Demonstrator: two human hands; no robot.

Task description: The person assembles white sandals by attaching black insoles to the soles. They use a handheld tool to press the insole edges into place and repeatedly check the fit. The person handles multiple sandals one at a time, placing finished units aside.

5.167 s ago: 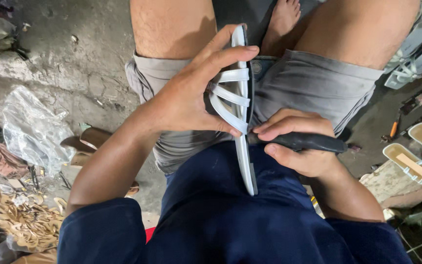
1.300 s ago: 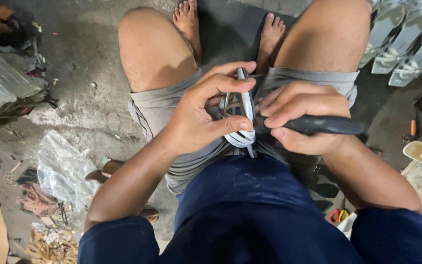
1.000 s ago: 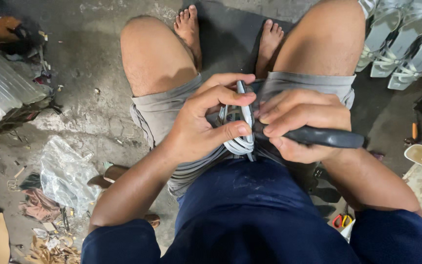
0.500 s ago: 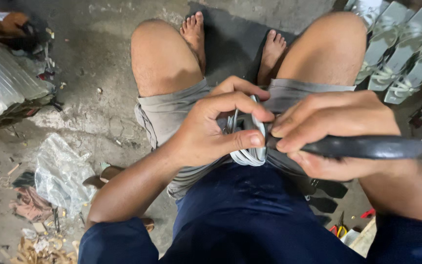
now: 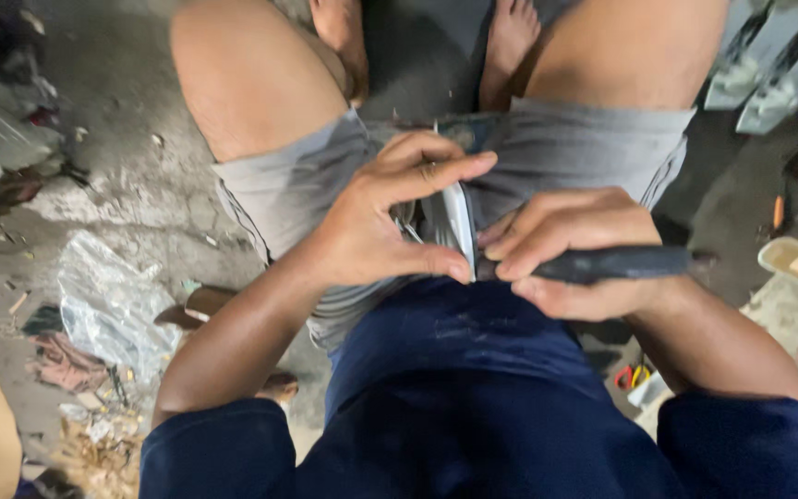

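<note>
Trays [image 5: 791, 263] of pale plastic lie on the floor [image 5: 122, 194] at the right (2 show, one cut off by the frame edge), the nearer holding a tan strip. Over the lap, the left hand [image 5: 376, 226] has its grip closed around a white strapped sandal [image 5: 459, 222], thumb and fingers pinching its thin edge, which stands on end and looks glossy. Just beside it, the right hand [image 5: 570, 249] grips a dark-handled tool [image 5: 616, 264], its tip against the sandal.
</note>
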